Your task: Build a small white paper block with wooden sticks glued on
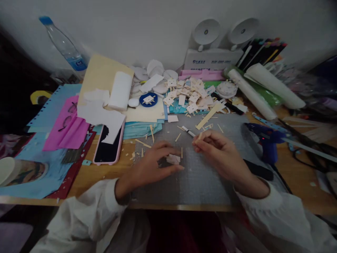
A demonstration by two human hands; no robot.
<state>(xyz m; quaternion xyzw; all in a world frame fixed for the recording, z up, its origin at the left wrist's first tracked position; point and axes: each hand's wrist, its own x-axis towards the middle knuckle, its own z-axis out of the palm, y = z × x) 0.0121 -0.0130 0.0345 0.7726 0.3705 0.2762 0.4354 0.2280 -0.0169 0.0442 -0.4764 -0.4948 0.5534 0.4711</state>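
My left hand (154, 163) hovers low over the grey cutting mat (207, 182), thumb and fingers apart around a small pale paper piece (173, 159). Whether it touches that piece I cannot tell. To the right, my right hand (219, 153) pinches a short thin wooden stick (200, 135) between thumb and forefinger. Just behind that hand lies a white pen-like tool (188, 131). Loose stick bits are scattered about the mat, one of them a short stick (182, 152) beside the paper piece.
A heap of small cream card pieces (193, 96) lies at the back. On the right rests a blue glue gun (265, 140) with a lit red dot. A phone (109, 147), a paper cup (22, 170) and a water bottle (64, 45) stand or lie leftward.
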